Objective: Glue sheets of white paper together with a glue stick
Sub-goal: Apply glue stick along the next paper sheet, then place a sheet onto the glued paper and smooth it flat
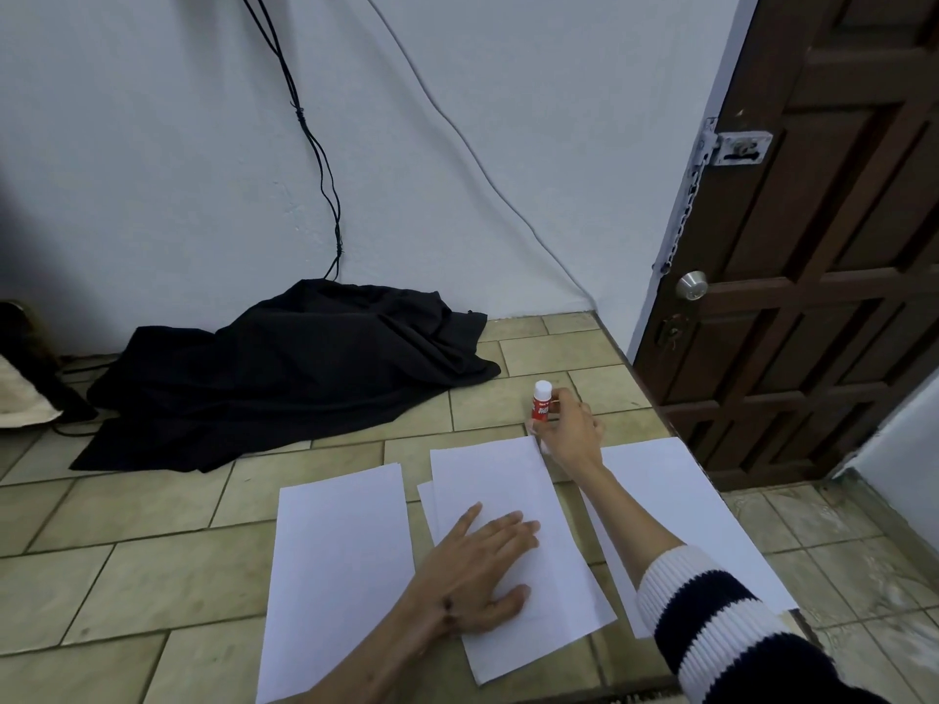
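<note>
Three white paper piles lie on the tiled surface: a left sheet (335, 576), a middle stack (503, 480) with a second sheet peeking out under it, and a right sheet (676, 490). My left hand (477, 571) lies flat with fingers spread on the middle stack. My right hand (569, 431) grips a red glue stick (541, 401) with a white end on top, held upright at the far right corner of the middle stack. Its lower end is hidden by my fingers.
A crumpled black cloth (284, 378) lies at the back against the wall, with black cables (325, 185) hanging above it. A dark wooden door (813, 271) stands at the right, beyond the surface's edge. A black and cream bag (25, 388) sits at the far left.
</note>
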